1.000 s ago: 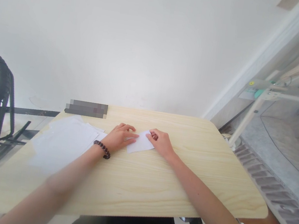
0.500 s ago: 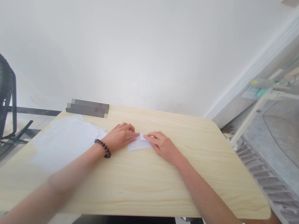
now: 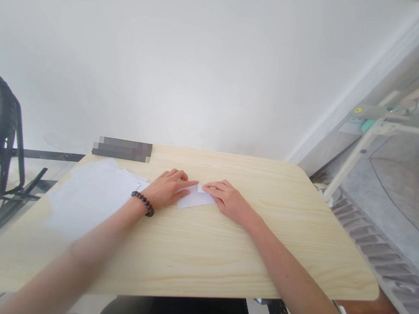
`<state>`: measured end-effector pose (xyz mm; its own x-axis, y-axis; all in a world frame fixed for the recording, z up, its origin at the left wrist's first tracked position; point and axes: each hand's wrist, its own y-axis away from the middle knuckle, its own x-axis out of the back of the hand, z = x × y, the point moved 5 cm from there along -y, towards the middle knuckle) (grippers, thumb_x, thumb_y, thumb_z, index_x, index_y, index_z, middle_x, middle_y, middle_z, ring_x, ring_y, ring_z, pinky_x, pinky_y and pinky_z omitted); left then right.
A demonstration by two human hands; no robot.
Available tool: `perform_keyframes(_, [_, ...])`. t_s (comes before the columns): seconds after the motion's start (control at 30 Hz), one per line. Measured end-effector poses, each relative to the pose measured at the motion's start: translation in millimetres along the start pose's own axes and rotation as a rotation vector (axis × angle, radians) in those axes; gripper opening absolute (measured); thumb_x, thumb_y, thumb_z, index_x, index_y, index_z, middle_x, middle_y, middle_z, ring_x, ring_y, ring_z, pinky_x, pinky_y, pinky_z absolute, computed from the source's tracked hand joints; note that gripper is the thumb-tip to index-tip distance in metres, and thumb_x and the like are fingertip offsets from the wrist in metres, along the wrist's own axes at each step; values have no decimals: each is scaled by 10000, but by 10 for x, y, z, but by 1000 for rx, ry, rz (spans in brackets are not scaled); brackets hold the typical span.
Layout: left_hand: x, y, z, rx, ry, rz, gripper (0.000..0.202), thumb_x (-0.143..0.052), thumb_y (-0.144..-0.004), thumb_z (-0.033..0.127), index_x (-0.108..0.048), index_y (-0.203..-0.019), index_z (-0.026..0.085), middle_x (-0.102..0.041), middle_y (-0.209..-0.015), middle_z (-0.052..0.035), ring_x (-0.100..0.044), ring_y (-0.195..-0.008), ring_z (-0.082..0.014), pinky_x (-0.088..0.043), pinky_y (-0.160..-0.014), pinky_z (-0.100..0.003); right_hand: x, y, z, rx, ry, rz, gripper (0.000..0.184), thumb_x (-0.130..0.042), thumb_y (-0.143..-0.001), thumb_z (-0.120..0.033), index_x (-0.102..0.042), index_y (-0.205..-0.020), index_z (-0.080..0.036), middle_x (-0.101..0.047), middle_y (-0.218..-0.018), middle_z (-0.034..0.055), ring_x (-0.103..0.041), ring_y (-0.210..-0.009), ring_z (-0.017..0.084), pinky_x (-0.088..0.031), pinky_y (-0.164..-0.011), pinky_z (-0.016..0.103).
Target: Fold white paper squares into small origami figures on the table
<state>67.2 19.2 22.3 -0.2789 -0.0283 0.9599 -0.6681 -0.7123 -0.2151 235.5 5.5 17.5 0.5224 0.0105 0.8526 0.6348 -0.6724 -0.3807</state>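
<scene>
A small folded piece of white paper (image 3: 195, 201) lies on the wooden table between my hands, with a little flap turned up at its top edge. My left hand (image 3: 166, 190), below a dark beaded bracelet (image 3: 143, 202), grips the paper's left end. Its index finger stretches along the top fold, and the thumb rests lower on the sheet. From the other side, my right hand (image 3: 227, 200) holds the right end, fingers pressed together over the flap. Both hands hide the paper's ends.
Loose white sheets (image 3: 87, 196) overlap on the left of the light wooden table (image 3: 193, 260). A blurred-out dark object (image 3: 122, 149) sits at the back left edge, near the wall. A black woven chair (image 3: 1, 113) stands left; a white metal frame (image 3: 357, 154) stands right.
My left index finger has straightened along the paper's top fold, and the thumb has drawn back slightly left. My right hand stays on the flap. The view has shifted slightly.
</scene>
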Motion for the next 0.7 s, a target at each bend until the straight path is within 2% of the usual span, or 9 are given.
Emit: perform_keyframes(0.7, [18, -13, 32, -33, -70, -16, 355, -317, -867, 287, -423, -1205, 316, -471, -991, -62, -412, -916, -192, -328, -799, -344, -29, -4, 30, 37, 39, -51, 416, -370, -809, -79, -481, -1172, -249, -527, -1138, 7, -426, -979, 166, -400, -876, 359])
